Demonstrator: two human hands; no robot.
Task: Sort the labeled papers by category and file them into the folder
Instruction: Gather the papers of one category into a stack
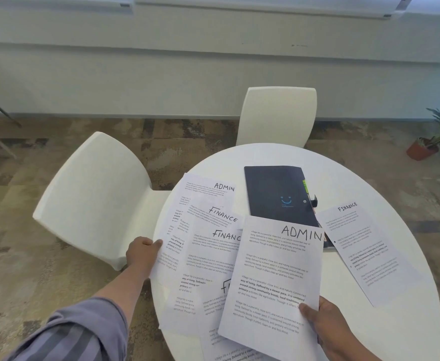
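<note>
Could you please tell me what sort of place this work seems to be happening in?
Probably an office meeting or break area: a round white table with two white moulded chairs, patterned brown carpet tiles, and a potted plant in a terracotta pot by the wall.

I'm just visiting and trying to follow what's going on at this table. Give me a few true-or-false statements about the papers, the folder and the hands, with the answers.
1. The right hand pinches a sheet headed ADMIN. True.
2. The dark folder lies open with papers inside. False: it lies closed on the white table.
3. A FINANCE sheet lies alone to the right of the folder. True.
4. The left hand rests on the folder. False: it holds the left edge of the overlapping pile of papers.
5. Every sheet in the pile is headed ADMIN. False: FINANCE headings show there too.
</note>
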